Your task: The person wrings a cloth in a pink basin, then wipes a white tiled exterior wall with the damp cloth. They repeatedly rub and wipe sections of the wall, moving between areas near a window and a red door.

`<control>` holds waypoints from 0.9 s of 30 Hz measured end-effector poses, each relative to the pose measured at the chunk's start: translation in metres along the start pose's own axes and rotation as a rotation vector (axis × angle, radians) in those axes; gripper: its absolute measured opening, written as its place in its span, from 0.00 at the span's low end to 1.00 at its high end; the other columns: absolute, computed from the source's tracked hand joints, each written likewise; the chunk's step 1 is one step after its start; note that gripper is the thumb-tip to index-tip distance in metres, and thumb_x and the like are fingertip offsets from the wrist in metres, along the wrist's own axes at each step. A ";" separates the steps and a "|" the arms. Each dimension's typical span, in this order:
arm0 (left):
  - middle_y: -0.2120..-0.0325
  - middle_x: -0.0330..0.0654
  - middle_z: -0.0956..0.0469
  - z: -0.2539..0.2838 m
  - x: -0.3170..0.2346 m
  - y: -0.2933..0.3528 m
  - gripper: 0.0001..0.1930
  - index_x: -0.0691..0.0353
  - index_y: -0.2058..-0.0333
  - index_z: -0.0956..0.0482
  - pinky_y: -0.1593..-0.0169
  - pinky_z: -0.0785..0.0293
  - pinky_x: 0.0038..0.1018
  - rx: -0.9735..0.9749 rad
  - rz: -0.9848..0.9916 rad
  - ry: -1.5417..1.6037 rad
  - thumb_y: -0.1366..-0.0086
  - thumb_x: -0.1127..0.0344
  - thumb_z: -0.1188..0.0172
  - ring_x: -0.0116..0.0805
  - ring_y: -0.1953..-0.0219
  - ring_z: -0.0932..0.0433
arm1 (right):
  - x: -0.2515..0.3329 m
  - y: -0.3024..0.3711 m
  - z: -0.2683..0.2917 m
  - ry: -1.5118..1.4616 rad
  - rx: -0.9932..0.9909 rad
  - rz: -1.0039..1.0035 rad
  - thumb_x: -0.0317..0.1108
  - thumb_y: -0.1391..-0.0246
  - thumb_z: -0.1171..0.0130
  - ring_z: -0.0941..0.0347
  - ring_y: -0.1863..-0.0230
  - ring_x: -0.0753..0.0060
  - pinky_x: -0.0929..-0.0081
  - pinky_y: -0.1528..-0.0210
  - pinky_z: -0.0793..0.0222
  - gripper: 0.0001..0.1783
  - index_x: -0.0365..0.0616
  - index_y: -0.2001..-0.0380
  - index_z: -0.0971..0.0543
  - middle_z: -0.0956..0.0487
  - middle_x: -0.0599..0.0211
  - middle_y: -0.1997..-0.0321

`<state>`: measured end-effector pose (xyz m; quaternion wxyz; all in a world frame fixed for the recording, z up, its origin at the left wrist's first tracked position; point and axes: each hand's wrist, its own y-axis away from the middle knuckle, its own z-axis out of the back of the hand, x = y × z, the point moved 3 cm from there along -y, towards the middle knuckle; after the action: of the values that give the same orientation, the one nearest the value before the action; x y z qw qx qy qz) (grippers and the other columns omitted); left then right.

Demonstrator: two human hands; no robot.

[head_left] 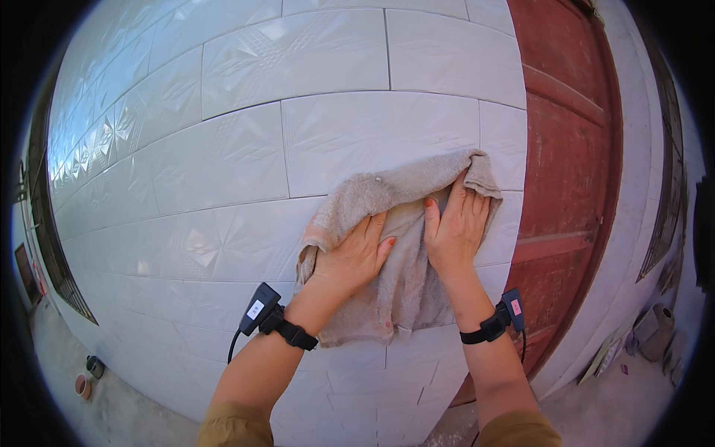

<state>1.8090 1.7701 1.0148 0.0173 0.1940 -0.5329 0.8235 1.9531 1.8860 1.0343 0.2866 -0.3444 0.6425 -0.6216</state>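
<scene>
A worn greyish-beige towel (pixel 402 279) is spread against a white tiled wall (pixel 216 164), its upper edge folded over and its lower part hanging in creases. My left hand (pixel 348 259) presses flat on its left part, fingers stretched up and to the right, the fingertips partly covered by the fold. Higher up, my right hand (pixel 457 229) lies flat on the right part with the thumb spread away and fingers pointing up. The tip of the fold touches its fingertips. Both palms face the wall, and neither hand closes around the cloth.
A red wooden door (pixel 562 171) stands just right of the tiles. Barred windows show at both far sides. A small pot (pixel 83 386) and a dark container (pixel 95 366) sit on the ground at lower left; assorted objects (pixel 655 334) lean by the wall at right.
</scene>
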 end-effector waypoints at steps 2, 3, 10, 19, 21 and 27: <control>0.42 0.51 0.27 -0.005 -0.001 -0.014 0.31 0.65 0.37 0.31 0.30 0.43 0.47 0.002 0.003 0.056 0.32 0.50 0.44 0.51 0.34 0.34 | -0.004 -0.014 -0.003 0.056 -0.025 -0.013 0.48 0.40 0.44 0.43 0.31 0.35 0.41 0.27 0.55 0.41 0.25 0.35 0.38 0.35 0.34 0.34; 0.42 0.51 0.27 -0.008 -0.002 -0.020 0.32 0.65 0.36 0.31 0.30 0.44 0.47 -0.010 -0.011 0.038 0.32 0.50 0.44 0.52 0.34 0.34 | -0.006 -0.019 -0.005 0.065 -0.011 -0.027 0.48 0.40 0.44 0.44 0.30 0.35 0.41 0.27 0.56 0.41 0.25 0.35 0.38 0.35 0.34 0.33; 0.38 0.48 0.29 -0.009 -0.003 -0.016 0.33 0.64 0.36 0.32 0.27 0.49 0.49 -0.045 0.090 -0.051 0.35 0.51 0.43 0.51 0.30 0.38 | 0.029 -0.034 -0.012 -0.088 0.004 0.224 0.43 0.46 0.43 0.35 0.38 0.37 0.42 0.30 0.49 0.33 0.25 0.45 0.28 0.27 0.39 0.43; 0.36 0.52 0.33 -0.012 0.026 -0.014 0.34 0.64 0.34 0.34 0.27 0.50 0.50 -0.115 0.074 0.006 0.33 0.49 0.44 0.54 0.29 0.42 | 0.047 -0.048 -0.041 -0.048 0.062 0.319 0.46 0.44 0.44 0.35 0.38 0.40 0.43 0.29 0.50 0.32 0.27 0.45 0.27 0.26 0.42 0.44; 0.37 0.51 0.32 -0.013 0.029 -0.016 0.33 0.63 0.34 0.34 0.27 0.49 0.50 -0.154 0.121 0.000 0.33 0.49 0.44 0.53 0.29 0.41 | 0.045 -0.052 -0.044 -0.020 0.035 0.355 0.46 0.44 0.44 0.35 0.39 0.41 0.43 0.30 0.50 0.32 0.28 0.46 0.27 0.26 0.42 0.45; 0.40 0.55 0.29 -0.018 0.037 -0.014 0.33 0.67 0.36 0.33 0.33 0.40 0.47 -0.197 0.221 -0.131 0.34 0.52 0.43 0.55 0.36 0.33 | 0.053 -0.069 -0.053 -0.142 -0.045 0.454 0.46 0.45 0.43 0.35 0.38 0.43 0.46 0.29 0.50 0.32 0.29 0.46 0.26 0.26 0.45 0.44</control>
<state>1.7732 1.7858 1.0332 -0.0892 0.1848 -0.6290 0.7498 1.8855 1.8762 1.1095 0.4558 -0.2402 0.6954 -0.5009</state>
